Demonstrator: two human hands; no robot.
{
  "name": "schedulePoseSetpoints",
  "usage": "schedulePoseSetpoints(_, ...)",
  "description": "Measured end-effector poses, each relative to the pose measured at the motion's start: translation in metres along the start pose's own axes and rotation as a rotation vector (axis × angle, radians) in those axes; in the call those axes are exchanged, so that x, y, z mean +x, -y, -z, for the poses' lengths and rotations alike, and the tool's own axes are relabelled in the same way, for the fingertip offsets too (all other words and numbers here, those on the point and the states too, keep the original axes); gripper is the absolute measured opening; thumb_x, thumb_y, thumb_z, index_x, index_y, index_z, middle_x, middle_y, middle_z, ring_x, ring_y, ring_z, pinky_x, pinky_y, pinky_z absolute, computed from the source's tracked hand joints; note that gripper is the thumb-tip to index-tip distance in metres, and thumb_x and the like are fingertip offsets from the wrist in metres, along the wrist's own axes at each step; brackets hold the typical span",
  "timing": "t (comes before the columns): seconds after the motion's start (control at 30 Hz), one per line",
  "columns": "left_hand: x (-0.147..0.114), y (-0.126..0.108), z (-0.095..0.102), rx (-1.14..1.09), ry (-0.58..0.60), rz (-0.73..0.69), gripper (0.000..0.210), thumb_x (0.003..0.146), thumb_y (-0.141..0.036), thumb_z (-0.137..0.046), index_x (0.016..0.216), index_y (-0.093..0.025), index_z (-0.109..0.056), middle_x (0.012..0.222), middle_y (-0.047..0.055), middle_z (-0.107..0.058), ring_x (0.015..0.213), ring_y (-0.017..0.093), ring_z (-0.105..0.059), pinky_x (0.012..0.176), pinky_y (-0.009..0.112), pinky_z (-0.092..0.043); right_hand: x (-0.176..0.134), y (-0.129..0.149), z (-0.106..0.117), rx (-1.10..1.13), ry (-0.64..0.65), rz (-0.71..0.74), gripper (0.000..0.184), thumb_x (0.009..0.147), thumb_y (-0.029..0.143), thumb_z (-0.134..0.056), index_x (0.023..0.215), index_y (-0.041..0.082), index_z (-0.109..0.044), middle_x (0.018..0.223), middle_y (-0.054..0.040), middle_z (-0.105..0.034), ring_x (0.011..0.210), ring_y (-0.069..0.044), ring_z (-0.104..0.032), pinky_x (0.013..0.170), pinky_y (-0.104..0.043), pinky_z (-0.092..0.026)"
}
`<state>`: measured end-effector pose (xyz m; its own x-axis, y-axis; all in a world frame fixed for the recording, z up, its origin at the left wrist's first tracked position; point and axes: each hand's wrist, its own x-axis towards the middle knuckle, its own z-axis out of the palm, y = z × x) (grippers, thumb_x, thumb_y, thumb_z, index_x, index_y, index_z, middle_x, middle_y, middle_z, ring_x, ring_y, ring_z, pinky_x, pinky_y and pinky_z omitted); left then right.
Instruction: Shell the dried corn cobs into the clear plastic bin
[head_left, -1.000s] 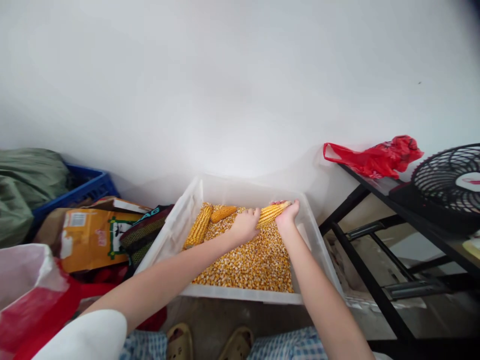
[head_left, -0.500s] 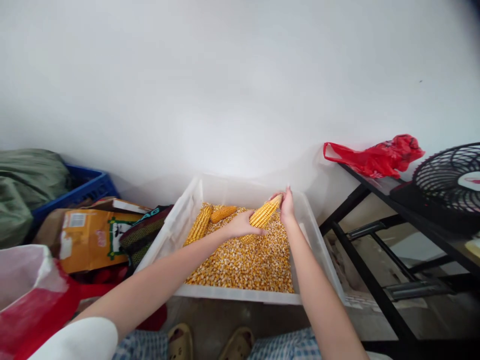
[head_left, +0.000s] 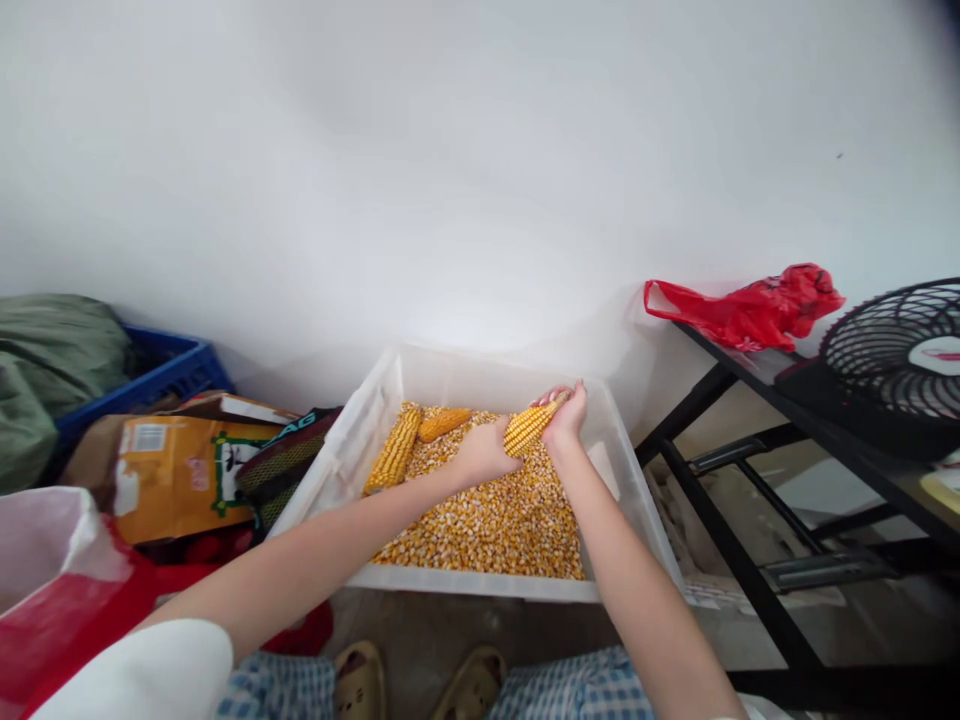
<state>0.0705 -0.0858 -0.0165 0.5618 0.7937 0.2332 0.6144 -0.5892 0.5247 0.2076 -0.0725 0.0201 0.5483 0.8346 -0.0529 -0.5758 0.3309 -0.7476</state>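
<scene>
Head view: a knobbly yellow corn cob (head_left: 525,432) held between two hands above a plastic tub (head_left: 480,582) of kernels.
The left hand (head_left: 486,452) curls partly closed round the cob's thick end; the right hand (head_left: 567,414) has its fingers bent about the tapered tip. Loose, glossy kernels (head_left: 487,535) lie below, partly hidden by the left forearm, with a long cob (head_left: 396,448) and a darker cob (head_left: 444,424) at the tub's left. A crumpled red bag (head_left: 750,310) and round black fan (head_left: 900,350) sit rightward; a torn cardboard box (head_left: 180,480) leftward.

The cob (head_left: 526,430) is yellow, the trousers (head_left: 576,686) blue-and-white checked.
</scene>
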Motion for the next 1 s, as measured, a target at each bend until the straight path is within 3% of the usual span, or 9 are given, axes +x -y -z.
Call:
schedulePoseSetpoints(0.1, 0.001, 0.000, 0.004, -0.194, 0.044, 0.009, 0.042, 0.059, -0.036, -0.060, 0.097, -0.019, -0.053, 0.082, 0.003, -0.062, 0.073, 0.020, -0.058, 0.062, 0.027, -0.042, -0.003, 0.002, -0.003, -0.059, 0.044, 0.069, 0.042, 0.079, 0.051, -0.028, 0.050, 0.020, -0.031, 0.035, 0.0061, -0.036, 0.031, -0.010, -0.042, 0.043, -0.028, -0.044)
schedulePoseSetpoints(0.2, 0.003, 0.002, 0.013, -0.493, 0.210, -0.030, 0.050, 0.056, -0.034, -0.065, 0.102, -0.017, -0.053, 0.089, 0.002, -0.061, 0.079, 0.019, -0.057, 0.068, 0.027, -0.043, -0.004, 0.004, -0.004, -0.114, 0.087, 0.115, 0.044, 0.079, 0.052, -0.028, 0.050, 0.019, -0.036, 0.037, 0.0053, -0.039, 0.032, -0.011, -0.045, 0.044, -0.026, -0.044)
schedulePoseSetpoints(0.3, 0.005, 0.006, 0.020, -0.813, 0.454, -0.034, 0.048, 0.057, -0.032, -0.066, 0.100, -0.015, -0.054, 0.088, 0.002, -0.060, 0.080, 0.017, -0.056, 0.072, 0.028, -0.044, -0.002, 0.011, -0.002, -0.137, 0.191, 0.028, 0.049, 0.079, 0.056, -0.026, 0.050, 0.018, -0.040, 0.038, 0.0027, -0.044, 0.036, -0.012, -0.050, 0.044, -0.026, -0.043)
schedulePoseSetpoints(0.4, 0.006, 0.011, 0.024, -0.959, 0.571, 0.028, 0.042, 0.058, -0.028, -0.065, 0.096, -0.015, -0.054, 0.082, 0.002, -0.059, 0.074, 0.016, -0.056, 0.069, 0.028, -0.045, 0.003, 0.019, -0.001, -0.142, 0.292, -0.119, 0.054, 0.078, 0.059, -0.024, 0.050, 0.017, -0.045, 0.042, -0.0012, -0.050, 0.041, -0.015, -0.054, 0.045, -0.027, -0.044)
schedulePoseSetpoints(0.53, 0.010, 0.017, 0.024, -0.834, 0.519, -0.024, 0.047, 0.055, -0.030, -0.067, 0.098, -0.015, -0.054, 0.082, 0.001, -0.059, 0.077, 0.017, -0.056, 0.069, 0.028, -0.044, 0.009, 0.023, 0.003, -0.094, 0.267, -0.288, 0.054, 0.079, 0.056, -0.021, 0.052, 0.017, -0.046, 0.042, -0.0032, -0.051, 0.042, -0.016, -0.053, 0.047, -0.031, -0.044)
schedulePoseSetpoints(0.67, 0.012, 0.021, 0.019, -0.442, 0.294, -0.096, 0.052, 0.054, -0.035, -0.065, 0.101, -0.018, -0.053, 0.086, 0.001, -0.059, 0.080, 0.019, -0.056, 0.070, 0.027, -0.042, 0.012, 0.018, 0.010, 0.016, 0.082, -0.410, 0.047, 0.082, 0.044, -0.017, 0.052, 0.018, -0.042, 0.035, 0.0011, -0.042, 0.035, -0.012, -0.045, 0.049, -0.030, -0.045)
schedulePoseSetpoints(0.83, 0.009, 0.016, 0.015, 0.030, 0.098, -0.040, 0.042, 0.059, -0.040, -0.059, 0.097, -0.023, -0.051, 0.083, 0.002, -0.061, 0.079, 0.022, -0.058, 0.068, 0.027, -0.040, 0.015, 0.015, 0.015, 0.063, -0.029, -0.432, 0.043, 0.083, 0.038, -0.016, 0.053, 0.018, -0.040, 0.034, 0.0037, -0.038, 0.032, -0.009, -0.041, 0.051, -0.029, -0.045)
schedulePoseSetpoints(1.0, 0.011, 0.017, 0.020, 0.217, 0.031, -0.087, 0.042, 0.064, -0.039, -0.055, 0.103, -0.024, -0.047, 0.092, 0.006, -0.060, 0.085, 0.024, -0.057, 0.071, 0.029, -0.039, 0.021, 0.019, 0.019, 0.013, -0.003, -0.445, 0.044, 0.084, 0.031, -0.012, 0.052, 0.018, -0.041, 0.035, 0.0036, -0.037, 0.032, -0.009, -0.040, 0.052, -0.030, -0.044)
